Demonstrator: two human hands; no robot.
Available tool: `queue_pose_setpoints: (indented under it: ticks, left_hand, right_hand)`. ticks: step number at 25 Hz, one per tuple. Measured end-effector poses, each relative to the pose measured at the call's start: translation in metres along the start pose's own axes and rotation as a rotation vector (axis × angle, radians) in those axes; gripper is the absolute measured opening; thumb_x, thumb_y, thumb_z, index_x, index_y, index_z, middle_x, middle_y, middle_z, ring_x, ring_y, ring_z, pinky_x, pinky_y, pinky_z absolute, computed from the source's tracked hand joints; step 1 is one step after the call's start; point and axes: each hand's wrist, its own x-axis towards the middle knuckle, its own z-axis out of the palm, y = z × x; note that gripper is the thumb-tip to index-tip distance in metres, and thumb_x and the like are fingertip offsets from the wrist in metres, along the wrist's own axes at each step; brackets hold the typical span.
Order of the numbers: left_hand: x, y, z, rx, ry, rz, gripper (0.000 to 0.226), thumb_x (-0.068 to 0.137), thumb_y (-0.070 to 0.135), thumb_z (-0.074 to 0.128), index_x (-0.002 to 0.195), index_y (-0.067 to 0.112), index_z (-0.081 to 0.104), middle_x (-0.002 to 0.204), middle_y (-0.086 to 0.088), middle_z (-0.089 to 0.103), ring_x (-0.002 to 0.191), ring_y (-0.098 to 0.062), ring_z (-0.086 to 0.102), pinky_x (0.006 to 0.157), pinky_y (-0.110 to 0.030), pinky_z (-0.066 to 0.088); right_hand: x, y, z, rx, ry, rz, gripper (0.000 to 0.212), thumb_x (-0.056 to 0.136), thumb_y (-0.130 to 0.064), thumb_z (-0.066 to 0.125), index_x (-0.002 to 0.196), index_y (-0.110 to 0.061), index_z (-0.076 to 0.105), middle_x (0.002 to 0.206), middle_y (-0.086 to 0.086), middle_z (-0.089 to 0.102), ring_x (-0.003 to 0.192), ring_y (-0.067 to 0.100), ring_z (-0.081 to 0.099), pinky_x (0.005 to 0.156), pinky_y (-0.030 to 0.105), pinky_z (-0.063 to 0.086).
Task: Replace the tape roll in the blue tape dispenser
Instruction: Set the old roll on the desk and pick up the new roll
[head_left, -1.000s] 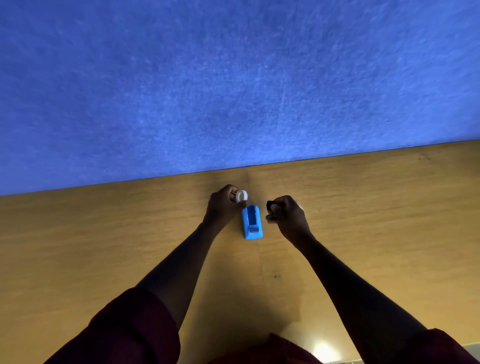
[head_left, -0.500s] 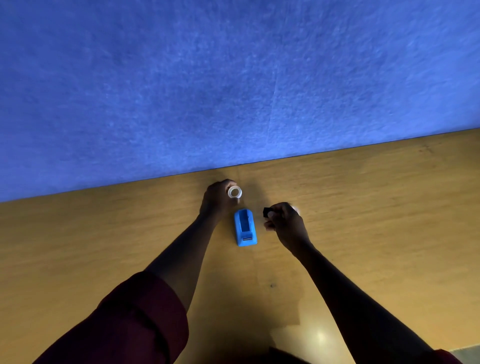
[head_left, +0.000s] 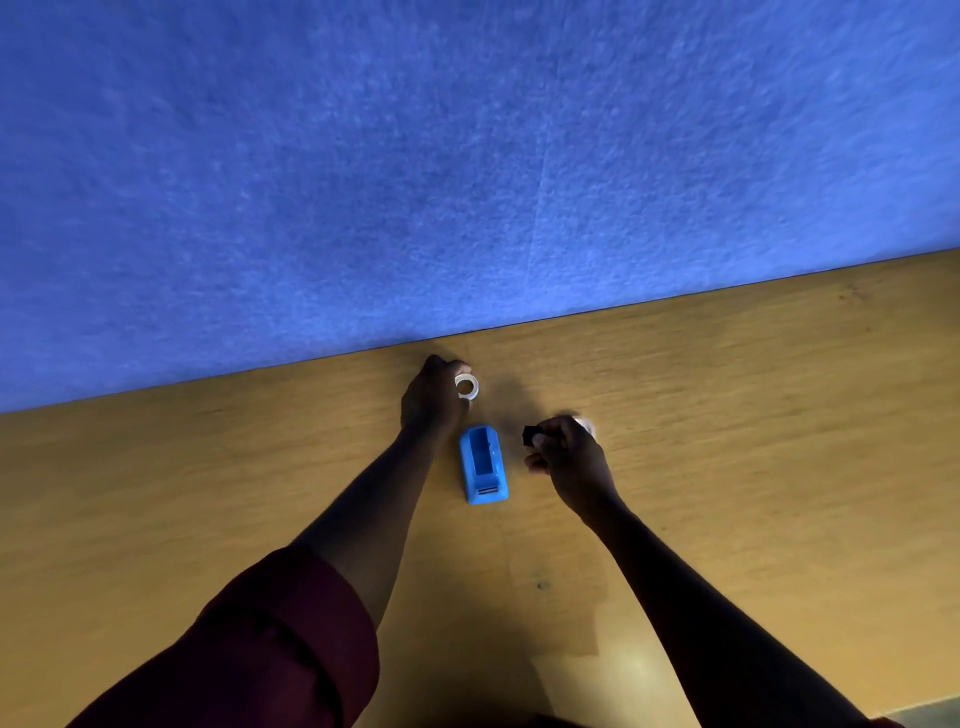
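The blue tape dispenser (head_left: 484, 464) stands on the wooden table (head_left: 727, 415) with its roll slot empty. My left hand (head_left: 434, 397) is just beyond and left of it, fingers closed on a small white tape roll (head_left: 466, 387) held low near the table. To the dispenser's right, my right hand (head_left: 563, 452) is closed on a small black piece (head_left: 531, 435) that sticks out by the thumb. A pale round thing (head_left: 587, 425), possibly another roll, shows behind this hand, mostly hidden.
A blue felt wall panel (head_left: 467, 156) rises straight from the table's far edge, close behind my left hand. The wooden surface stretches wide to both sides. A small dark speck (head_left: 542, 585) marks the table nearer to me.
My left hand has carried the white roll away from the dispenser toward the wall and lower. My right hand has kept the black piece beside the dispenser.
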Motion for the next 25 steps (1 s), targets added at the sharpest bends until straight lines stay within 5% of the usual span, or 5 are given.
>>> queue_pose_setpoints:
  ticks: [9, 13, 17, 25]
  left_hand:
    - [-0.005, -0.007, -0.009, 0.045, -0.021, -0.004, 0.053, 0.089, 0.017, 0.070, 0.139, 0.023, 0.053, 0.141, -0.004, 0.053, 0.126, -0.026, 0.054, 0.101, -0.035, 0.047]
    - [-0.027, -0.016, -0.020, -0.098, -0.017, 0.120, 0.055, 0.088, 0.019, 0.076, 0.140, 0.018, 0.056, 0.136, -0.003, 0.058, 0.121, -0.020, 0.057, 0.095, -0.023, 0.042]
    - [-0.058, -0.015, -0.031, -0.258, 0.011, 0.188, 0.040, 0.090, 0.020, 0.072, 0.130, 0.022, 0.065, 0.127, 0.004, 0.065, 0.099, -0.011, 0.065, 0.090, -0.026, 0.051]
    - [-0.108, 0.001, -0.032, -0.550, -0.139, 0.202, 0.045, 0.083, 0.014, 0.081, 0.125, 0.018, 0.069, 0.117, 0.005, 0.073, 0.102, -0.009, 0.070, 0.091, -0.028, 0.057]
  right_hand:
    - [-0.009, -0.005, -0.003, 0.014, 0.004, 0.001, 0.008, 0.100, -0.016, 0.056, 0.097, -0.023, 0.059, 0.097, 0.001, 0.071, 0.078, 0.019, 0.074, 0.074, 0.039, 0.063]
    - [-0.016, -0.015, -0.002, 0.029, -0.012, -0.022, 0.012, 0.100, -0.014, 0.055, 0.097, -0.025, 0.059, 0.099, -0.001, 0.071, 0.078, 0.016, 0.074, 0.072, 0.034, 0.063]
    - [-0.024, -0.023, 0.001, 0.032, -0.032, -0.065, 0.010, 0.100, -0.010, 0.055, 0.106, -0.015, 0.061, 0.100, 0.002, 0.071, 0.081, 0.019, 0.073, 0.073, 0.034, 0.063]
    - [-0.040, -0.033, 0.008, -0.021, -0.022, -0.223, 0.015, 0.095, -0.003, 0.059, 0.106, -0.009, 0.069, 0.095, 0.000, 0.075, 0.077, 0.014, 0.068, 0.072, 0.035, 0.062]
